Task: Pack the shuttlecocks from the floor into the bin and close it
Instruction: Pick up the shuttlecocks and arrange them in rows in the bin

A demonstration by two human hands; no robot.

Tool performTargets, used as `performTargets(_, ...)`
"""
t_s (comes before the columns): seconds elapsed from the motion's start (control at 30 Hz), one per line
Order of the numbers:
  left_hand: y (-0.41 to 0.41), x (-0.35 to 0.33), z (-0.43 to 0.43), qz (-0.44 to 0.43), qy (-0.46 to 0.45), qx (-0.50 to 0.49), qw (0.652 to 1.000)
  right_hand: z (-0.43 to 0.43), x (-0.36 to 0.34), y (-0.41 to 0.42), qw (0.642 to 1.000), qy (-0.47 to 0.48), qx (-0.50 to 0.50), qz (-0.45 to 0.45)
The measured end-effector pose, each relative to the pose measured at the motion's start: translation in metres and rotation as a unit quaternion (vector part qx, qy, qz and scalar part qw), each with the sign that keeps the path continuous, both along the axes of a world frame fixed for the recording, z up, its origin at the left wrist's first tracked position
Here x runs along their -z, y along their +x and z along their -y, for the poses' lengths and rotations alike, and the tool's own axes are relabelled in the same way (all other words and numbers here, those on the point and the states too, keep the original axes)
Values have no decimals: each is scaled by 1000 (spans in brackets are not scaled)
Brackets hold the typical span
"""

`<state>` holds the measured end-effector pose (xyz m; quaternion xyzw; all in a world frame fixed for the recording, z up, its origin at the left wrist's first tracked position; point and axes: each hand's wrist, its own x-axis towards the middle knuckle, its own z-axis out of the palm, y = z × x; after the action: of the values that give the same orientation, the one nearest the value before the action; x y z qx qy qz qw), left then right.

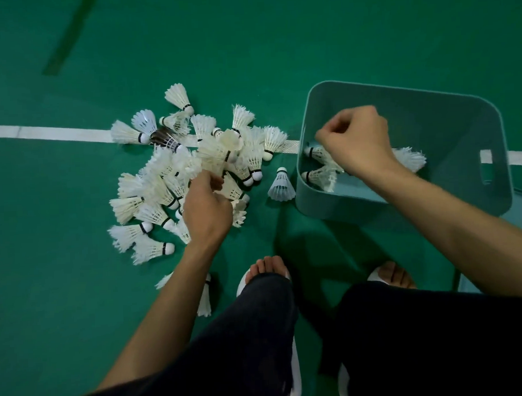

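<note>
A heap of white feather shuttlecocks [163,184] lies on the green floor, left of a teal plastic bin [448,120]. My left hand [208,210] is over the heap with its fingers pinched on a shuttlecock [219,153] that is lifted and blurred. My right hand [357,141] hangs over the bin's left half with its fingers curled; nothing shows in it. Three shuttlecocks [319,165] lie on the bin's bottom, partly hidden by that hand. One shuttlecock [280,186] stands alone between heap and bin.
A white court line [41,132] crosses the floor under the heap and the bin. My two feet in white slippers [267,272] stand close below the heap. Two stray shuttlecocks [206,302] lie by my left forearm. A pale teal flat piece [520,207] shows right of the bin.
</note>
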<state>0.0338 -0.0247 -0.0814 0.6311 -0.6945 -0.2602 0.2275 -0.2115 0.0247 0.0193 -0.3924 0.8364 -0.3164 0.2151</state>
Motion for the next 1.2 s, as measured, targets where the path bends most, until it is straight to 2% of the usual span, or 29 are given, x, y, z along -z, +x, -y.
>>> performTargets(0.1, 22, 13, -8, 134, -20, 95, 986, -8, -15, 48, 993, -83, -74, -35)
performTargets(0.2, 37, 30, -5, 196, -53, 147, 968, -10, -13, 82, 980, -136, -143, -15)
performTargets(0.27, 39, 34, -5, 170, -47, 129, 976, -9, 3, 98, 972, -70, -217, 57)
performTargets(0.37, 42, 26, -15, 79, -76, -32, 993, -4, 42, 114, 935, 128, -290, 158)
performTargets(0.43, 48, 22, -22, 90, -66, -159, 981, 0, 69, 120, 928, 178, -294, 141)
performTargets(0.5, 56, 26, -25, 157, 13, -236, 959, 7, 89, 126, 936, 174, -289, 104)
performTargets(0.53, 61, 30, -27, 194, 57, -241, 949, 11, 98, 129, 938, 167, -286, 105)
performTargets(0.6, 67, 42, -30, 246, 119, -188, 943, 20, 111, 136, 936, 170, -283, 123)
performTargets(0.67, 70, 52, -31, 267, 126, -122, 948, 25, 121, 139, 931, 181, -278, 151)
performTargets(0.77, 73, 55, -24, 244, 93, -102, 960, 24, 126, 132, 941, 158, -244, 171)
performTargets(0.9, 74, 51, -26, 167, 36, -50, 984, 10, 112, 114, 971, 102, -205, 75)
performTargets(0.97, 73, 49, -18, 195, 5, 9, 981, 2, 101, 114, 975, 92, -205, 4)
performTargets(1.07, 69, 49, 6, 231, 42, 81, 969, -6, 84, 119, 966, 39, -231, -111)
performTargets(1.13, 64, 50, 16, 249, 53, 102, 962, -9, 71, 122, 954, -16, -259, -150)
performTargets(1.2, 59, 49, 16, 263, 53, 102, 958, -7, 55, 124, 950, -80, -263, -148)
